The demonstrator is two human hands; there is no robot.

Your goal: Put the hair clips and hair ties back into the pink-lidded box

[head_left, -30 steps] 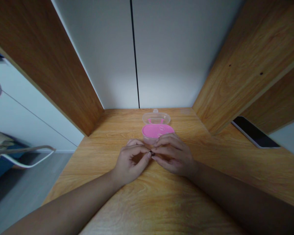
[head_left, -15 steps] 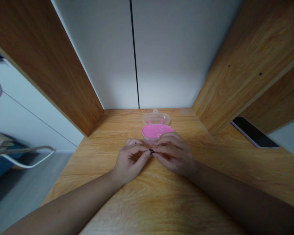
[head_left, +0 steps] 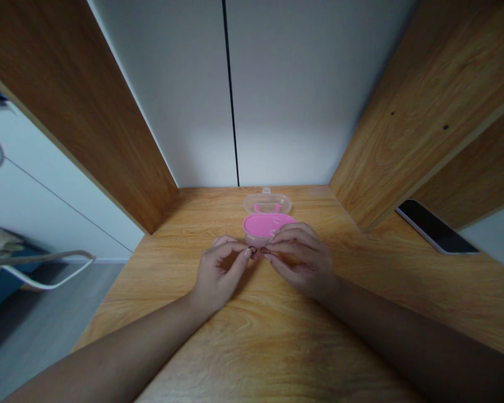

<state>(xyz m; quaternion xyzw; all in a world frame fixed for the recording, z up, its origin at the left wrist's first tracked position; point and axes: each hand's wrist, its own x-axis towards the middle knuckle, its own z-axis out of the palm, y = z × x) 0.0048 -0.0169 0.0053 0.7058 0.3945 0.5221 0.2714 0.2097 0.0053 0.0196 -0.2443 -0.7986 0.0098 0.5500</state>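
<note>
My left hand (head_left: 220, 274) pinches a small dark ring (head_left: 252, 249) between thumb and forefinger. Facing it, my right hand (head_left: 302, 260) has its fingertips closed on another small dark ring (head_left: 265, 251). A narrow gap separates the two rings, which look thin and loop-like; their material is too small to tell. Just beyond the fingers stands an oval plastic case (head_left: 252, 239) with a pink inner cover (head_left: 264, 225). Its clear lid (head_left: 266, 202) is tipped back behind it. My right fingers hide the case's near right side.
Everything rests on a wood-grain desk (head_left: 243, 347). A dark-screened phone (head_left: 437, 226) lies at the right. Wooden panels rise on the left (head_left: 88, 112) and right (head_left: 403, 129), with a pale back panel (head_left: 277, 101) between. A white cable-like loop (head_left: 50, 285) hangs at left.
Half a second ago the fingertips met around one small dark bundle. Now the hands have drawn slightly apart, the left moving left, and a separate ring shows in each.
</note>
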